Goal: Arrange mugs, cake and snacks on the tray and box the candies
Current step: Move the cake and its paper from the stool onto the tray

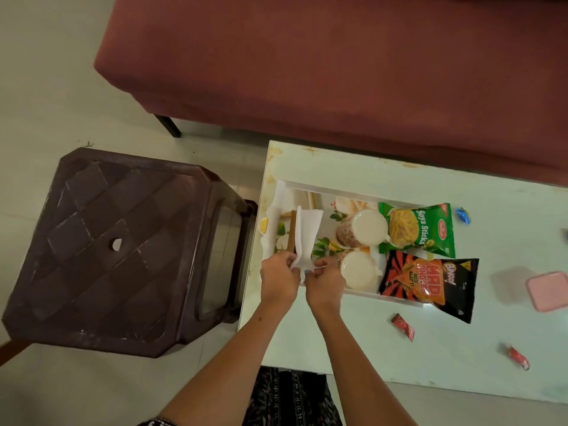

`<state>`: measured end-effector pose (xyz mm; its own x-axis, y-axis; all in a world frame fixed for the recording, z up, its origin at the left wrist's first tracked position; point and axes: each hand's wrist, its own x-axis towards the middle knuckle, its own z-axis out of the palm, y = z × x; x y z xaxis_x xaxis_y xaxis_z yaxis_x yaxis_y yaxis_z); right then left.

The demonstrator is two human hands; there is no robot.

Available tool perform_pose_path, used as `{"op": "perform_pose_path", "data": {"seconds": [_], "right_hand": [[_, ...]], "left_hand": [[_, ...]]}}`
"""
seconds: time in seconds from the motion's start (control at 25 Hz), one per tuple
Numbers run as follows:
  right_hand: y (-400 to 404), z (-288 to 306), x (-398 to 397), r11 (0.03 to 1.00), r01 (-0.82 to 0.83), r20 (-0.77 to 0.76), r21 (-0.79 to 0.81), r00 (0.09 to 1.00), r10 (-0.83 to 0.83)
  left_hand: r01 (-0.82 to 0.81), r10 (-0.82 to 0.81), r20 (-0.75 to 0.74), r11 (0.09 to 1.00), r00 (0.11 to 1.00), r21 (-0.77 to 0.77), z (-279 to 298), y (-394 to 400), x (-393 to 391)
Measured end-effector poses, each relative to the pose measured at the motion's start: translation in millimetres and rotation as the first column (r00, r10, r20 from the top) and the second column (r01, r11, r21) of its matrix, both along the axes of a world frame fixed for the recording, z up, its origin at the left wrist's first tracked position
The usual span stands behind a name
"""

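A white floral tray (pixel 338 188) lies on the pale table (pixel 353 339). In it stand two cream mugs, a far mug (pixel 365 227) and a near mug (pixel 358 270), beside a green Soya Sticks packet (pixel 419 229) and a black Bingo packet (pixel 430 282). At the tray's left end both hands pinch a white tissue paper (pixel 307 238) by its near edge, my left hand (pixel 279 276) and my right hand (pixel 325 279) close together. Under the paper something brown (pixel 290 235) shows, mostly hidden. Candies lie loose: a blue candy (pixel 463 215), a red candy (pixel 403 326) and another red candy (pixel 518 357).
A pink box (pixel 548 290) sits at the table's right edge. A dark brown plastic stool (pixel 116 250) stands left of the table. A maroon sofa (pixel 338 63) runs along the far side. The floor is pale tile.
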<state>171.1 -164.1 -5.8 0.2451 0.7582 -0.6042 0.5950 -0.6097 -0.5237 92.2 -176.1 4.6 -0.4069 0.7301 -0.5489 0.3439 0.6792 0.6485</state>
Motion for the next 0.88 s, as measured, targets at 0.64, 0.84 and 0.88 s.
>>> {"op": "perform_pose_path", "data": {"seconds": [0.64, 0.84, 0.88], "right_hand": [[-17.4, -0.7, 19.3, 0.973, -0.231, -0.073, 0.002, 0.970, 0.230], [-31.9, 23.8, 66.9, 0.967, -0.247, -0.088, 0.055, 0.964, 0.251], [-35.7, 28.4, 82.5, 0.967, -0.249, -0.083, 0.055, 0.964, 0.253]], "left_hand": [[-0.065, 0.066, 0.003, 0.987, 0.998, -0.148, -9.8, -30.8, 7.1], [-0.049, 0.057, 0.039, 0.980, 0.998, -0.195, 6.0, -58.6, 3.7], [-0.048, 0.059, 0.044, 0.977, 0.997, -0.208, 9.5, -65.6, 4.1]]}}
